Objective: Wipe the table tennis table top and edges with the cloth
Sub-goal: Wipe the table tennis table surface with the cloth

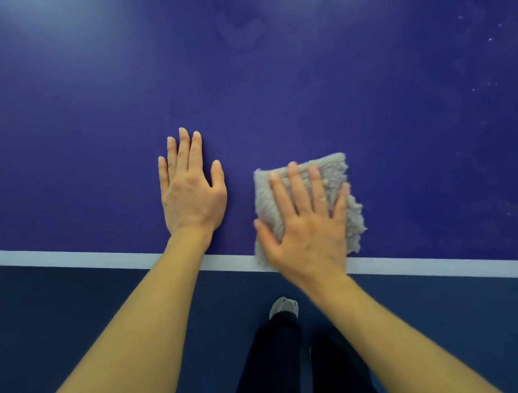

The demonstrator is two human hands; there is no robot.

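The blue table tennis table top (274, 86) fills the upper view, with a white line (70, 257) along its near edge. A folded grey fluffy cloth (333, 172) lies flat on the table just inside that edge. My right hand (306, 223) presses flat on the cloth with fingers spread, covering its lower left part. To the left of the cloth, my left hand (189, 192) rests palm down on the bare table surface, fingers extended, holding nothing.
Pale specks and smears (482, 54) mark the table top at the far right. Below the edge is dark blue floor (75, 319). My dark trouser legs (277, 365) and a light shoe (283, 307) stand close to the table.
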